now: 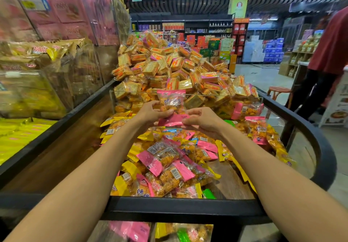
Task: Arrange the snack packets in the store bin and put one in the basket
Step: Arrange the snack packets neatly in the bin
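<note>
Two hands up over the bin, left hand and right hand, with one pink-topped snack packet between them. One black-railed store bin below, one clear divider across it. Loose pink, yellow and green packets in front of it: dozens, too many to count. Behind the divider, one heap of orange cracker packs, likewise uncountable. One round stool, one person in red.
</note>
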Action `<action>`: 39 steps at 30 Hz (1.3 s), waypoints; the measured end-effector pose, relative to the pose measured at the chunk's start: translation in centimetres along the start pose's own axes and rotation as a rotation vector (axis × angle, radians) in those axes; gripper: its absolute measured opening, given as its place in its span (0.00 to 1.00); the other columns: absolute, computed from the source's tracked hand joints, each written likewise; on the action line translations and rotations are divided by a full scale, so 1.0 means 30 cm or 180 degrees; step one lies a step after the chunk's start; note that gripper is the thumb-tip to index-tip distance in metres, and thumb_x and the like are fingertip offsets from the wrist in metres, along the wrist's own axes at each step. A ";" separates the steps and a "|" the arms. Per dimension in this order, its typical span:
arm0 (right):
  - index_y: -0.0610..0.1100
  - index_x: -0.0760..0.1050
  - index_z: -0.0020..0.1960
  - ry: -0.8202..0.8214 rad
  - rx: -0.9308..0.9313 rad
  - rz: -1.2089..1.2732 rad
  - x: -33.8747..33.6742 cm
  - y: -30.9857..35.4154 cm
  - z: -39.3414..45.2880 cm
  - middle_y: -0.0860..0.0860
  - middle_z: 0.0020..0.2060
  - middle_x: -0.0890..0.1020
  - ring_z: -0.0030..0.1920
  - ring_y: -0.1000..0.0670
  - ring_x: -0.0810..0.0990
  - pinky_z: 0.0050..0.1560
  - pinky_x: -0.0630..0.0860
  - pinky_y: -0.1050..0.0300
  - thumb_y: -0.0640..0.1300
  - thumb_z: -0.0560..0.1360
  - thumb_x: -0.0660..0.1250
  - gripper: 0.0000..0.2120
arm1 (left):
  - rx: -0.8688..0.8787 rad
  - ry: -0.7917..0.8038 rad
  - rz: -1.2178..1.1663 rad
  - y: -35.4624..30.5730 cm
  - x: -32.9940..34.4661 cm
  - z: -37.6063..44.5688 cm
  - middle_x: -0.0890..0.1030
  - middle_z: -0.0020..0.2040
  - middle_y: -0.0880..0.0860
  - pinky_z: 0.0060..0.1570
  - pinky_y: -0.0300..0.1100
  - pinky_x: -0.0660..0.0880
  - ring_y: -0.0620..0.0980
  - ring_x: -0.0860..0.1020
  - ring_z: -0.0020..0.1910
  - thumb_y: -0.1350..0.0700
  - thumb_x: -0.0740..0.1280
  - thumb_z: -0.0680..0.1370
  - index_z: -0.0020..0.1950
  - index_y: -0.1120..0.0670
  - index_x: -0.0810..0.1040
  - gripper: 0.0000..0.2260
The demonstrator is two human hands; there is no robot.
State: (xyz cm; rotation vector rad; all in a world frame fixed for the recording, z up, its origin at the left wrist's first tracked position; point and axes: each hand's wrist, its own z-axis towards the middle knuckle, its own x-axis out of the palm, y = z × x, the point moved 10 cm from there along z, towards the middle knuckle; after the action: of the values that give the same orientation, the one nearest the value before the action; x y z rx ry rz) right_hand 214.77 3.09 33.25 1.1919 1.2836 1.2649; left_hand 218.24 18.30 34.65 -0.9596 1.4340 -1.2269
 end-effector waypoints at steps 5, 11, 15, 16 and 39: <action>0.34 0.74 0.58 -0.0837 -0.0115 -0.0505 -0.133 0.006 0.009 0.40 0.45 0.81 0.39 0.47 0.82 0.38 0.81 0.58 0.28 0.75 0.64 0.13 | -0.0139 -0.0003 0.0852 0.067 -0.051 0.017 0.79 0.46 0.57 0.33 0.39 0.77 0.49 0.77 0.38 0.64 0.71 0.73 0.62 0.62 0.74 0.18; 0.42 0.76 0.51 -0.1386 -0.0580 -0.1335 -0.197 0.065 -0.025 0.44 0.46 0.82 0.37 0.50 0.82 0.38 0.80 0.56 0.34 0.76 0.65 0.06 | 0.0196 0.0043 0.3167 0.085 -0.030 0.010 0.76 0.50 0.56 0.49 0.45 0.68 0.57 0.75 0.57 0.58 0.68 0.77 0.51 0.57 0.74 0.06; 0.42 0.76 0.51 -0.1541 -0.0556 -0.1280 -0.279 0.089 -0.051 0.43 0.49 0.81 0.41 0.47 0.83 0.46 0.82 0.49 0.33 0.77 0.65 0.06 | 0.0224 0.0141 0.3387 0.111 -0.018 0.020 0.80 0.56 0.54 0.49 0.34 0.70 0.55 0.73 0.65 0.62 0.66 0.77 0.58 0.56 0.77 0.10; 0.41 0.76 0.51 -0.1566 -0.0545 -0.1220 -0.299 0.098 -0.057 0.42 0.50 0.81 0.41 0.46 0.83 0.46 0.82 0.50 0.33 0.76 0.65 0.06 | 0.0181 0.0148 0.3390 0.121 -0.021 0.025 0.79 0.59 0.55 0.52 0.34 0.70 0.53 0.73 0.66 0.61 0.66 0.78 0.62 0.58 0.76 0.13; 0.42 0.76 0.56 -0.1146 -0.0540 -0.4374 -0.788 0.038 -0.231 0.47 0.51 0.80 0.52 0.46 0.78 0.52 0.75 0.47 0.42 0.79 0.61 0.09 | 0.1069 0.0996 0.3399 0.041 0.759 0.135 0.78 0.41 0.63 0.41 0.48 0.67 0.61 0.77 0.48 0.52 0.59 0.82 0.41 0.62 0.76 0.16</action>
State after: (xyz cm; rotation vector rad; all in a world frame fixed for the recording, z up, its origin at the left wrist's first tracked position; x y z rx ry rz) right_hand 209.85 -21.05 34.33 0.1839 1.2508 0.1146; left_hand 217.51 -4.23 29.32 0.2737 1.5628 -0.7460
